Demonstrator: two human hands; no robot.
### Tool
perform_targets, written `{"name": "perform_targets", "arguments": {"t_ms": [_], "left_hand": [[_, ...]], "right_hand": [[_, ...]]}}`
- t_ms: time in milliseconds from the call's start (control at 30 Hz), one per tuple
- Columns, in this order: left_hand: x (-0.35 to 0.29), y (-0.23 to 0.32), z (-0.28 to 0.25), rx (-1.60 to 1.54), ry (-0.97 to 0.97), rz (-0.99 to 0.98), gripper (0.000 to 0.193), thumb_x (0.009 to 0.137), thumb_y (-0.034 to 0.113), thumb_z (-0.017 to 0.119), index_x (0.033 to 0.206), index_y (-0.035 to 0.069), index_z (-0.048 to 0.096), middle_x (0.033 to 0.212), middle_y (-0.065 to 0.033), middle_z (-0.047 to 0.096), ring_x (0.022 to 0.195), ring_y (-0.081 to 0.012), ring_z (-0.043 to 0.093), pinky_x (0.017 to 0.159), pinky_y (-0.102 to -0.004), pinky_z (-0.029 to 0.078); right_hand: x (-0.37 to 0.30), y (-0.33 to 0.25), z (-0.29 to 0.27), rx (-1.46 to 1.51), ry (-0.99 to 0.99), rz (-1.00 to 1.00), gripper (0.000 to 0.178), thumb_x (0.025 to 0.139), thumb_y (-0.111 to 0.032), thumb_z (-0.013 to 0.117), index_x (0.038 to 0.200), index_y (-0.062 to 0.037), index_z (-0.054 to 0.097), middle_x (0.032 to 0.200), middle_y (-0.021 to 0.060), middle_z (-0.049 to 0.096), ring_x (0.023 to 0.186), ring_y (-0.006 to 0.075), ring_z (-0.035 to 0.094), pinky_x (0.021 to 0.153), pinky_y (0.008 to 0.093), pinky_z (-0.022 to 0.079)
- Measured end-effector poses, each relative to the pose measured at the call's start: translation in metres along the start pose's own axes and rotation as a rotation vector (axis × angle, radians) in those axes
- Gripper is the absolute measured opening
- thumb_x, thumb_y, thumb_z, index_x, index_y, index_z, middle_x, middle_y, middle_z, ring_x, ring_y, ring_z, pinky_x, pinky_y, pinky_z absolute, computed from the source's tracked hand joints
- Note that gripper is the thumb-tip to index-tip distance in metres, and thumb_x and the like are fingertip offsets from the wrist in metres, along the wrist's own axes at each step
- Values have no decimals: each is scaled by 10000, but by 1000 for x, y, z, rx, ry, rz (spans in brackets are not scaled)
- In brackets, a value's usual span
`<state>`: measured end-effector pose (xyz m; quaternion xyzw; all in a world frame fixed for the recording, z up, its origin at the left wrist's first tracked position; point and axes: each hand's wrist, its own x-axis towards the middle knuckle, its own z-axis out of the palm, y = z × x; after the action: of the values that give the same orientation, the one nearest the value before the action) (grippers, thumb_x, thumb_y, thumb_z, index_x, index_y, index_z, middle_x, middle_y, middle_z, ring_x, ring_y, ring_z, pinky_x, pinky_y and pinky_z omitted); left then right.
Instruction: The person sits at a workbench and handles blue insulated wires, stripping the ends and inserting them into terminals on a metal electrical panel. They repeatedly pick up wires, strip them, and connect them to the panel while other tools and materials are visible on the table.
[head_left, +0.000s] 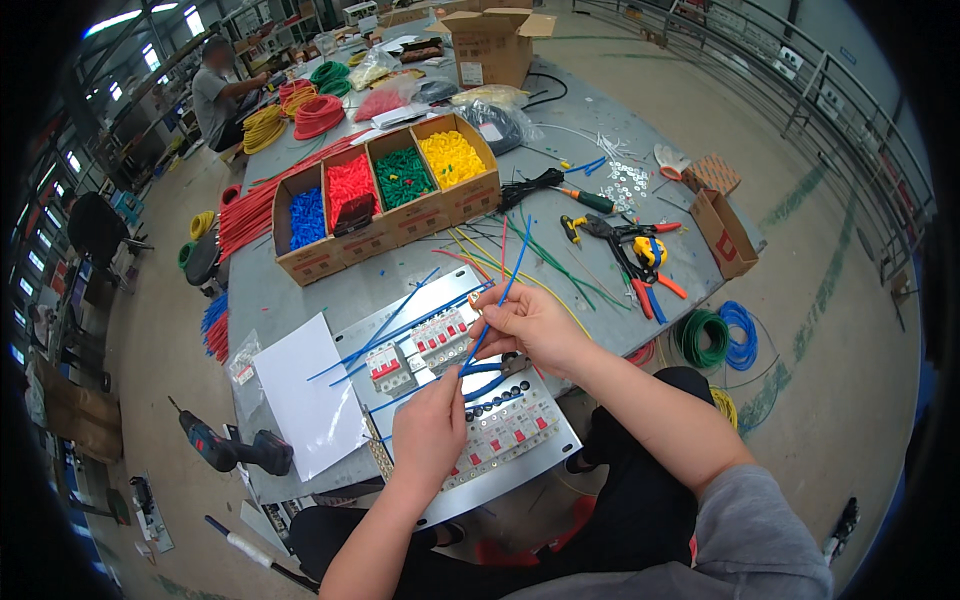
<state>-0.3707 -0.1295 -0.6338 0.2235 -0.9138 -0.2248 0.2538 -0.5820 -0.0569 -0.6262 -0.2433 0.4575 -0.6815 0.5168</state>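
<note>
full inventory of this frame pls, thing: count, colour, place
table: 1, grey, centre
metal panel: 1, silver, near edge, under the hands
breakers: two rows, white and red, on the panel
blue wires: several, across the panel
paper: 1, white, left of the panel
boxes: 4 cardboard, holding blue, red, green and yellow pieces, mid table
pliers: a few, red and yellow handles, right side
drill: 1, dark with blue, floor at left
wire coils: 2, green and blue, floor at right
person: 1, grey shirt, far left
left hand: grip on blue-handled tool
right hand: pinching a blue wire
</note>
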Motion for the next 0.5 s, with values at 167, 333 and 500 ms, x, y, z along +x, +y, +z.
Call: {"name": "perform_targets", "arguments": {"t_ms": [167,333,500], "left_hand": [[-1,-1,-3,126,-42,39,236,962,113,642,1182,35,677,776,-131,679,668,-311,685,580,-429,532],[0,4,-6,130,-53,10,210,965,89,642,1161,24,686,773,-149,672,675,-334,679,589,-441,525],[0,4,-8,167,-24,22,239,984,152,624,1185,34,679,770,-138,680,672,-322,684,569,-443,523]], "right_hand": [[0,-3,2,-17,10,22,187,1048,-88,573,1191,26,533,1045,216,722,866,272,762,786,375,673],[-2,-7,5,-38,19,8,177,1047,-82,574,1186,23,541,1043,220,726,854,262,764,761,364,675],[1,-4,2,-49,11,-25,218,1059,-111,567,1232,16,537,1052,208,726,862,257,762,766,362,669]]}}
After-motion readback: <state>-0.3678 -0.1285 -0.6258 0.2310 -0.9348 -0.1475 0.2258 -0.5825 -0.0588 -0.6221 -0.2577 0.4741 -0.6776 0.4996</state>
